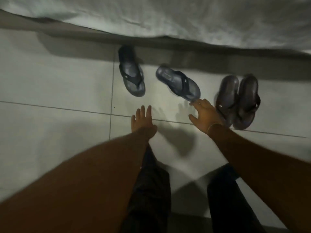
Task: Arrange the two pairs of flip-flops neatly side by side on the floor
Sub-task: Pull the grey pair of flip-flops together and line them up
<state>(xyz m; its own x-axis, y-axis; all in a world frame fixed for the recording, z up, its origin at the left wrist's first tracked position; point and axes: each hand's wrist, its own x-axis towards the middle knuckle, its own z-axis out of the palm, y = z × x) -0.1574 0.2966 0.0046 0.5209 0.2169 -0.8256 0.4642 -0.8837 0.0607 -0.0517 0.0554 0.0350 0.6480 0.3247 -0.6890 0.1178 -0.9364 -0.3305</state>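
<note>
Fingers point(196, 103) of the right hand point(204, 116) are spreading released, their tips touching or just short of the near toe end of the angled blue flip-flop point(178, 83); blur is hiding which.

- Bed sheet point(185, 19): hanging along the far edge.
- Tiled floor point(58, 81): carrying all four flip-flops.
- Dark pair point(238, 101): lying right, soles touching side by side, already neat.
- Left blue flip-flop point(132, 71): lying far, heel reaching under the bed, well apart from its mate.
- Left hand point(143, 120): hovering spread and released, near both blue ones, holding nothing.

Handling, by judgement: light, flexible rubber, probably sliding easily on tile; pinching the sole edge or hooking the strap is looking soundest.
</note>
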